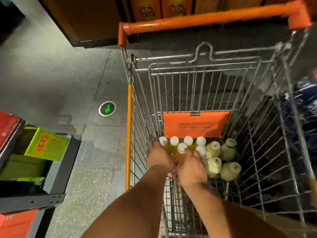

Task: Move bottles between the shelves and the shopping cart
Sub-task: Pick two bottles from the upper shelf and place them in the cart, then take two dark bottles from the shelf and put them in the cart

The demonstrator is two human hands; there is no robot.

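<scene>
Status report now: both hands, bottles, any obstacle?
Left hand and right hand low in wire shopping cart, around white-capped yellow bottles. Grip unclear. Pale round jars beside.

Dim store light falls from above me. The floor (51, 69) glares pale toward ten o'clock, the cart handle (205, 19) smears with motion blur at one o'clock, and straight lines bow at every edge.

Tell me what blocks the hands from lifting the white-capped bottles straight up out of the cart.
Nothing visible does. Both the left hand and the right hand are already down among the white-capped bottles, and the cart is open above them. The pale jars stand to the right, beside the bottles, not over them.
</scene>
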